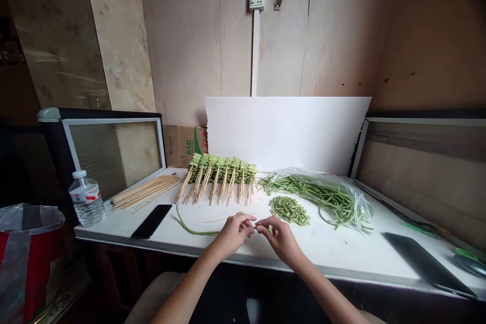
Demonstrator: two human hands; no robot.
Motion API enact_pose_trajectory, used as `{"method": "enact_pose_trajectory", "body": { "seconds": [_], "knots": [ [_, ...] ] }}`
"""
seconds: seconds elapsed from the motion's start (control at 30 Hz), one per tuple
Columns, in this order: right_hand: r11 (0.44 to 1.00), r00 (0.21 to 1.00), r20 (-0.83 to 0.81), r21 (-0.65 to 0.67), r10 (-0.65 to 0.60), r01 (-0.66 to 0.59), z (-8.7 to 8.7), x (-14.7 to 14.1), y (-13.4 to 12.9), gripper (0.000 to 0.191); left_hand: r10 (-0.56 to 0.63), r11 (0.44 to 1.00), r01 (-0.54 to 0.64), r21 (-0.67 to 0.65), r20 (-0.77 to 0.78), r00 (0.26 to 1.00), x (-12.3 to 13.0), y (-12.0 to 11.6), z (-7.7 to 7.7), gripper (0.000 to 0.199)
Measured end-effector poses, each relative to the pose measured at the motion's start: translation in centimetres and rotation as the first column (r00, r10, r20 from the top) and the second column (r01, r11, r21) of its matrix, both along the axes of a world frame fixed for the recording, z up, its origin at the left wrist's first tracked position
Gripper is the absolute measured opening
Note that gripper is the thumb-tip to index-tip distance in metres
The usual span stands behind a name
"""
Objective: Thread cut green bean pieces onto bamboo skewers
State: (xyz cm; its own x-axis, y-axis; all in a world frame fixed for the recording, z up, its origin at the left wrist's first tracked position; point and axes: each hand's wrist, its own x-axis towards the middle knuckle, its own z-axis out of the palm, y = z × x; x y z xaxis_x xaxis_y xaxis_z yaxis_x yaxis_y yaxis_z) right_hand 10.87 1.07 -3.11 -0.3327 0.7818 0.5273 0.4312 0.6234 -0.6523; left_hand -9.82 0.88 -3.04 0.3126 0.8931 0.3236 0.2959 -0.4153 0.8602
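Note:
Near the front edge of the white table (pixel 326 258), my left hand (pixel 236 233) and my right hand (pixel 276 235) meet fingertip to fingertip. Both are closed in a pinch, and what they hold between them is too small to make out. A long green bean (pixel 193 232) curves out to the left from beside my left hand. Behind my right hand lies a pile of short cut bean pieces (pixel 289 210). Further back on the left, skewered bean pieces (pixel 222 168) are stacked, their bare stick ends pointing forward.
Long beans (pixel 319 191) lie in a clear plastic bag at the back right. Bare skewers (pixel 146 191), a black phone (pixel 152 221) and a water bottle (pixel 87 200) are on the left. A dark flat object (pixel 425 260) lies right, near a mouse (pixel 471 265).

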Motion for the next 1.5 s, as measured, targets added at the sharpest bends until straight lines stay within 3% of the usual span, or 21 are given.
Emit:
{"method": "enact_pose_trajectory", "body": {
  "seconds": [0.23, 0.63, 0.97, 1.17, 1.5],
  "knots": [
    [1.0, 1.0, -0.017, -0.02, -0.002, 0.002, -0.1, 0.6, 0.5, 0.033, 0.072, 0.997, -0.064, 0.052, -0.152, 0.986, -0.4, -0.2, 0.4, 0.018],
    [0.978, 0.994, 0.097, 0.206, -0.049, 0.028, -0.6, -0.3, -0.2, 0.009, 0.096, 0.978, -0.064, 0.197, -0.156, 0.983, 0.1, -1.1, 1.0, 0.018],
    [0.96, 0.996, 0.034, 0.273, -0.082, 0.07, 0.0, -0.3, -0.5, 0.014, 0.101, 0.96, -0.063, 0.272, -0.127, 0.987, 0.3, -1.0, 1.2, 0.019],
    [0.952, 1.0, -0.007, 0.304, -0.03, 0.031, 0.1, -0.3, -0.6, 0.012, 0.087, 0.949, -0.047, 0.313, -0.114, 0.99, 0.2, -1.1, 1.3, 0.025],
    [0.976, 0.977, -0.079, 0.101, 0.2, -0.192, 1.8, 0.5, -0.6, 0.025, -0.05, 0.954, 0.069, 0.291, -0.072, 0.996, -0.5, 0.0, 0.5, 0.031]
  ]
}}
